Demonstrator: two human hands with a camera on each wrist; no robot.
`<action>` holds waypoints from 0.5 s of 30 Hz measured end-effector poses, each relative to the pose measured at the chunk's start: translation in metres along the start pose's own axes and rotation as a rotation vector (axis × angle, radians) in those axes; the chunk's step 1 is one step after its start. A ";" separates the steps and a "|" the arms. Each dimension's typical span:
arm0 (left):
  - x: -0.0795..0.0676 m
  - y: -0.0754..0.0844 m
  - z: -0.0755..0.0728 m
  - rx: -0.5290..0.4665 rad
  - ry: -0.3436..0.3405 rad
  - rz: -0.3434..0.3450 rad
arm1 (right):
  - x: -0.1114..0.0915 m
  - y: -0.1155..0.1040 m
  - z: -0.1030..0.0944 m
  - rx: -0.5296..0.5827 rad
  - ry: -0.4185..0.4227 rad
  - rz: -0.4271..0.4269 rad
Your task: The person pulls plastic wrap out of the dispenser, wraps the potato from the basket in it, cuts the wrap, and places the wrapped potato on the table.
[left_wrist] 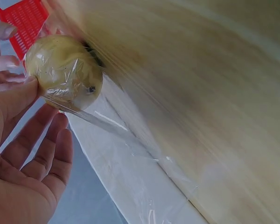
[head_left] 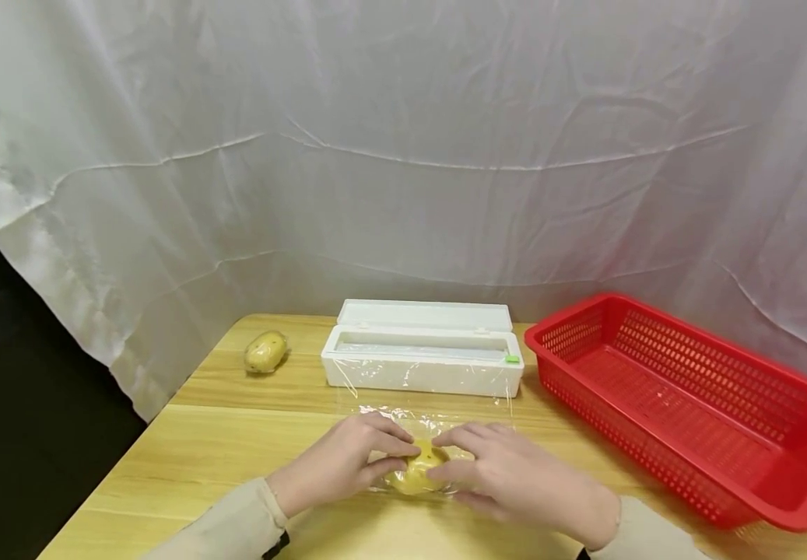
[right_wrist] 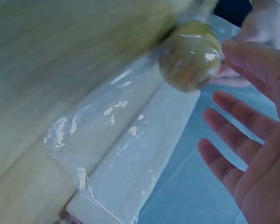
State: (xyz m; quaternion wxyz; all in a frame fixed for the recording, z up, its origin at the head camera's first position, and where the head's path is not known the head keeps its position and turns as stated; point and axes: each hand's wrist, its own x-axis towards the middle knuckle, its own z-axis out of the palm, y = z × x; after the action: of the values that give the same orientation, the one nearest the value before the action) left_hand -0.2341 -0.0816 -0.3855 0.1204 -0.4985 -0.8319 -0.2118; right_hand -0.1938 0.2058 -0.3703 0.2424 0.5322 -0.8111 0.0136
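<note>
A yellow potato (head_left: 413,474) lies under clear plastic wrap (head_left: 403,424) on the table, between both hands. My left hand (head_left: 354,460) holds its left side, thumb on the film and index fingertip at the potato's edge in the left wrist view. On the other side my right hand (head_left: 515,472) touches it with the thumb, while its other fingers spread apart, loosely bent, in the right wrist view. The film stretches from the potato to a white wrap dispenser box (head_left: 424,376) with its lid raised.
Another film-wrapped potato (head_left: 266,351) sits at the back left of the wooden table (head_left: 235,451). A red plastic basket (head_left: 627,412) stands at the right, near the right forearm. Behind the table hangs a pale curtain (head_left: 403,210).
</note>
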 end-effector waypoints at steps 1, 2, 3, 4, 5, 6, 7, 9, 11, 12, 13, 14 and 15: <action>0.000 0.000 0.000 -0.009 -0.003 -0.003 | 0.000 -0.001 0.002 -0.011 -0.009 0.008; 0.000 0.000 0.000 -0.015 -0.005 -0.007 | -0.001 -0.001 0.004 -0.017 -0.017 0.015; 0.000 -0.001 0.000 -0.022 -0.007 -0.012 | -0.001 -0.001 0.005 -0.017 -0.024 0.021; 0.001 -0.001 0.000 -0.031 -0.008 -0.017 | -0.001 -0.001 0.007 -0.016 -0.028 0.024; 0.001 -0.002 0.001 -0.038 -0.008 -0.020 | -0.001 -0.001 0.008 -0.015 -0.028 0.025; 0.002 -0.002 0.001 -0.046 -0.007 -0.022 | -0.002 0.000 0.009 -0.012 -0.027 0.024; 0.002 -0.003 0.001 -0.053 -0.007 -0.025 | -0.001 0.000 0.009 -0.010 -0.023 0.022; 0.003 -0.004 0.001 -0.073 -0.009 -0.037 | -0.001 0.001 0.010 -0.005 -0.012 0.018; 0.003 -0.006 0.002 -0.088 -0.013 -0.052 | -0.001 0.002 0.011 0.001 -0.007 0.019; 0.003 -0.006 0.002 -0.096 -0.016 -0.061 | -0.001 0.003 0.011 0.007 -0.010 0.024; 0.003 -0.007 0.002 -0.105 -0.018 -0.069 | -0.002 0.003 0.011 0.017 -0.013 0.030; 0.003 -0.008 0.003 -0.112 -0.020 -0.075 | -0.002 0.004 0.011 0.029 -0.019 0.037; 0.003 -0.009 0.003 -0.117 -0.021 -0.079 | -0.002 0.005 0.011 0.036 -0.027 0.043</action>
State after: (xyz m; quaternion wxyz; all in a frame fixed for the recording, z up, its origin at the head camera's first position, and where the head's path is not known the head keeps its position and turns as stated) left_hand -0.2430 -0.0812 -0.3889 0.0738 -0.4736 -0.8383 -0.2596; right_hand -0.2015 0.2063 -0.3800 0.2215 0.5189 -0.8252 0.0266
